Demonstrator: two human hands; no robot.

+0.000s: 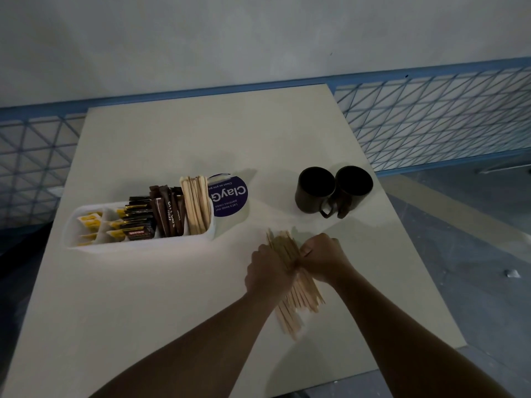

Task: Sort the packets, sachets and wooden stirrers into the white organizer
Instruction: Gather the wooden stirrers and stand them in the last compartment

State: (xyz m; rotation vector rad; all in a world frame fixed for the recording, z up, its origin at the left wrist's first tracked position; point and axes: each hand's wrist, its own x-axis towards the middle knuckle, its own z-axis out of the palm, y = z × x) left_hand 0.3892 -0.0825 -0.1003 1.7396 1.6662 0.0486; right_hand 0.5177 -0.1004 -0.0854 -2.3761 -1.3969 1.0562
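Head view. The left hand (268, 272) and right hand (323, 258) both clasp a loose bundle of wooden stirrers (298, 305) over the pale table (172, 297), near the white organizer (138, 246). The organizer holds brown sachets (168, 214) marked "SUGAR", yellow packets (90, 223) and upright stirrers (196, 205). Behind it, a purple disc (231, 196) reads "ClayG…". Two dark mugs (316, 191) stand before a blue mesh railing (431, 119).

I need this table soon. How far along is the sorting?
Done: yellow sachets, dark packets, brown sugar sticks and some wooden stirrers stand in the white plastic organizer. In hand: left hand and right hand each grip a loose bundle of wooden stirrers. Left: moving that bundle into the organizer.
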